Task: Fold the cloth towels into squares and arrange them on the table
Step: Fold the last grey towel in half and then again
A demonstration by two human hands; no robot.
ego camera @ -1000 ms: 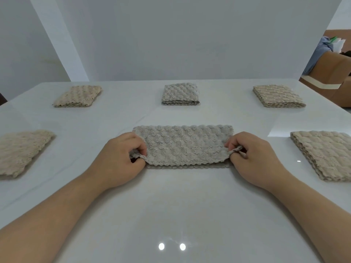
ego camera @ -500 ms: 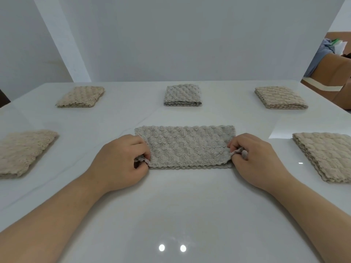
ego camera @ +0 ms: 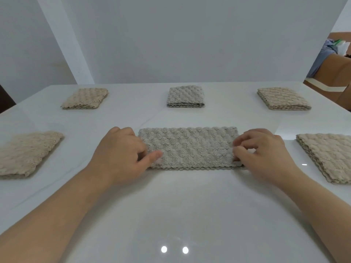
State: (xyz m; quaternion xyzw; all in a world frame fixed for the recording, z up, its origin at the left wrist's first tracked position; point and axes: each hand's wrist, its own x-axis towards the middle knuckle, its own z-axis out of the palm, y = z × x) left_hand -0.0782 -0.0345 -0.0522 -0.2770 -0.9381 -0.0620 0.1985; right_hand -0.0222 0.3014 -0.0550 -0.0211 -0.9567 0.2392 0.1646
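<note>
- Grey towel (ego camera: 188, 147): folded strip, table (ego camera: 171, 205) centre, unmoved on my feed.
- Left hand (ego camera: 121, 154), 9 o'clock end: pinch released, thumb on it.
- Right hand (ego camera: 264, 154), 3 o'clock end: curled, grip unclear.

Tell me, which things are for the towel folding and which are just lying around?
For the job: grey towel, left hand and right hand at its ends; folded far-left towel, far-middle towel, far-right towel, near-left towel, near-right towel; table.
Lying about: brown furniture at the right edge; bluish clothes on it.
</note>
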